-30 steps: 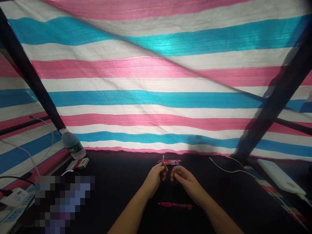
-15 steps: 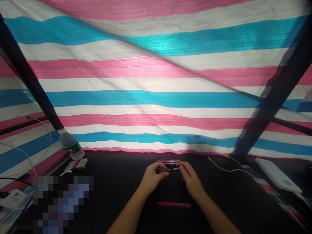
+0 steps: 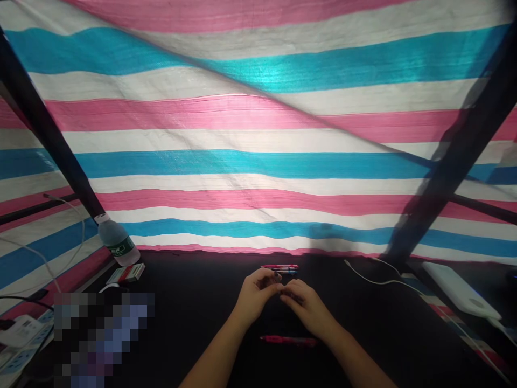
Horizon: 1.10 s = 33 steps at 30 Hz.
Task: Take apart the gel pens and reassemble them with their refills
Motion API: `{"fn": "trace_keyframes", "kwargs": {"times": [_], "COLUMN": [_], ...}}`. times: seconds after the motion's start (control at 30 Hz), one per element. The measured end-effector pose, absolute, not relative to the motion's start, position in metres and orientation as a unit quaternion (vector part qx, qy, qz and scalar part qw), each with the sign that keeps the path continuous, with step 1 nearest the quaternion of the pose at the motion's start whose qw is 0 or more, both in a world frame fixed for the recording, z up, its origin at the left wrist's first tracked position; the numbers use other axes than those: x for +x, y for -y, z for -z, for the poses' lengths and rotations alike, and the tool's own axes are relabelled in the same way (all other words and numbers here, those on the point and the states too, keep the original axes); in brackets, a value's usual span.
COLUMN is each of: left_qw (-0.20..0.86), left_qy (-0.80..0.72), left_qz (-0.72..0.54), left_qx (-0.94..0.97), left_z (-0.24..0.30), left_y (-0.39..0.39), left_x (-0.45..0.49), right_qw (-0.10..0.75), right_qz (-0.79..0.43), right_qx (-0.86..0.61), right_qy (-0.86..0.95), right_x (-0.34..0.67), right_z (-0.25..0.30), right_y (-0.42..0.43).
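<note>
The fingers (image 3: 271, 280) of both hands curl inward and nearly meet above the middle of the surface, their tips touching or almost touching. Whether they pinch something small between them cannot be told, because the fingertips hide that spot. The left hand (image 3: 255, 296) and the right hand (image 3: 307, 307) are both bare and palm down, with the forearms coming in from the near edge.

Just beyond the left fingertips lies a slim pink pen (image 3: 279, 266), with a thin blue-and-dark pen (image 3: 287, 271) right beside it on the near side. Their long axes run left to right, roughly parallel to the far edge, and the left hand is slightly closer to them. Near the heel of the right hand, a glossy magenta pen (image 3: 288, 340) lies the same way on the near side.

The black surface (image 3: 194, 302) has a matte look. To the far left stand a ribbed plastic water bottle (image 3: 117, 240) and a small printed box (image 3: 126, 273). To the right, a thin white cable (image 3: 383, 281) trails toward a white power bank (image 3: 460, 291). A woven striped tarp (image 3: 258, 161) hangs behind.
</note>
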<state>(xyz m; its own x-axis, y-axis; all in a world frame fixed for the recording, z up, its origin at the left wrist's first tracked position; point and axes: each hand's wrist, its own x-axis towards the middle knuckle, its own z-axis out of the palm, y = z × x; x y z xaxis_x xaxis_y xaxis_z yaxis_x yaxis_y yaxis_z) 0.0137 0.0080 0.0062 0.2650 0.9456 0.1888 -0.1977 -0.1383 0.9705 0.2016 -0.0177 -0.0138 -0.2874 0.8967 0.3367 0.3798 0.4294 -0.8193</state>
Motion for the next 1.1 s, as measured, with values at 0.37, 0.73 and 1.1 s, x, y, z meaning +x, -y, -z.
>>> {"fn": "trace_keyframes", "kwargs": {"times": [0.37, 0.73, 1.1], "left_qw": [0.575, 0.621, 0.607], "left_qy": [-0.317, -0.277, -0.332], "left_qz": [-0.597, -0.637, -0.551], "left_qx": [0.462, 0.364, 0.466], "left_z": [-0.013, -0.019, -0.003], "left_y": [-0.012, -0.016, -0.016], "left_x": [0.007, 0.002, 0.008], "right_qw": [0.392, 0.417, 0.404], "right_qz": [-0.303, -0.294, -0.307], "right_qx": [-0.449, -0.452, -0.439], "right_qy": [0.743, 0.732, 0.742], "right_x": [0.201, 0.201, 0.201], "right_z": [0.018, 0.011, 0.010], "right_y": [0.018, 0.020, 0.023]}}
